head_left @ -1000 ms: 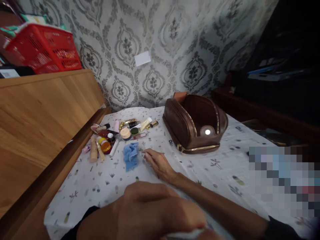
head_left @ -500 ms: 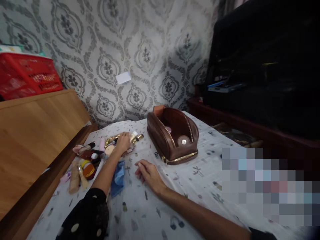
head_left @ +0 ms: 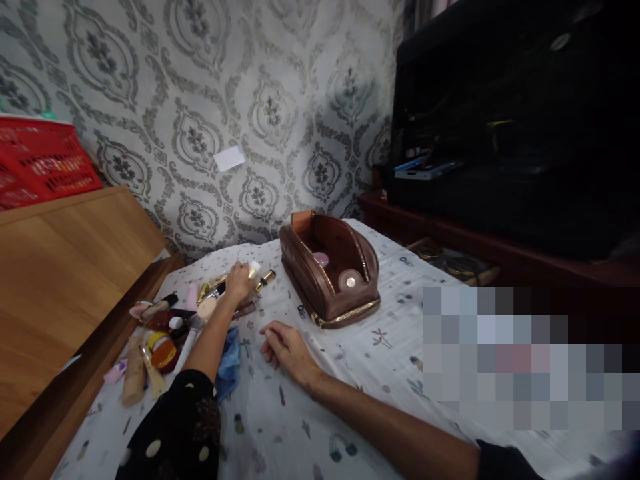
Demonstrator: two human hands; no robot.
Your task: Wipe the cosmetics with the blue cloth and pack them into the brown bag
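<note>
My left hand [head_left: 240, 283] reaches into the far part of a spread of cosmetics, its fingers curled down among gold-coloured tubes. What they hold, if anything, is hidden. Beside it lie a gold-and-black lipstick [head_left: 266, 280] and a round beige compact [head_left: 207, 308]. My right hand [head_left: 290, 352] hovers or rests over the cloth in front of the bag, loosely bent, with nothing in it. A brown leather toiletry bag [head_left: 305, 270] stands unzipped, a pink round item [head_left: 321, 259] inside. Under my left forearm is a crumpled blue cloth [head_left: 229, 367].
More cosmetics lie at left: a makeup brush [head_left: 154, 373], a jar with a yellow lid [head_left: 163, 351] and a tan tube [head_left: 134, 373]. A wooden panel [head_left: 75, 267] borders the left side, with a red basket [head_left: 47, 160] above. A dark screen [head_left: 500, 133] stands at right.
The view has turned slightly right, so everything sits further left. My left hand has closed more over the cosmetics. My right hand stays in front of the bag.
</note>
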